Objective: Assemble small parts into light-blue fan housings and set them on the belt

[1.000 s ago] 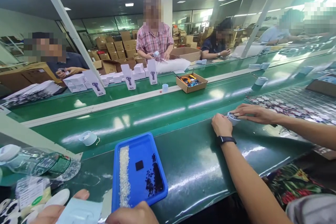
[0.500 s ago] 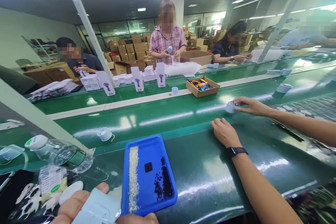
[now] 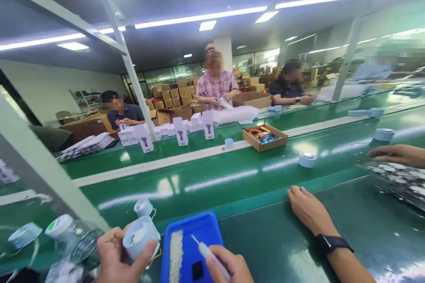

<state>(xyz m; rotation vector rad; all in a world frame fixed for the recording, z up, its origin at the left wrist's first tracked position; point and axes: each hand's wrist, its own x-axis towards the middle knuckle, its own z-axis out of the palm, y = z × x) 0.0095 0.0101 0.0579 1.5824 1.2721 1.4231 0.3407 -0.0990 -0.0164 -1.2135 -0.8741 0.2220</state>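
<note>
**Holding a white housing and a slim tool over the blue tray**

Gripping a round white housing (image 3: 141, 235) at lower left of frame, left hand (image 3: 114, 258) closed around its side, open face turned up toward the camera, seemingly for a clear look inside. Trailing from it, a thin yellowish wire, barely legible. Sitting just beyond on the green conveyor belt (image 3: 212, 177), a second small white housing (image 3: 143, 207). Lying left of the hand, a clear plastic bottle (image 3: 68, 239), partly behind a slanted frame post.

Resting at bottom centre, blue tray (image 3: 195, 241), a strip of pale small parts and one dark square inside, kept between both hands for easy reach; near edge cut off by the frame. Pinching a slim white pen-like tool (image 3: 207, 252), right hand (image 3: 230, 267) closed on it, tip angled up-left over the tray; the tip's end too small to make out.

Lying flat at lower right, a co-worker's hand (image 3: 307, 210) with a dark wristband, holding nothing. Standing farther up the belt, another white round part (image 3: 307, 159) and a cardboard box (image 3: 264, 137), contents blurred.
</note>
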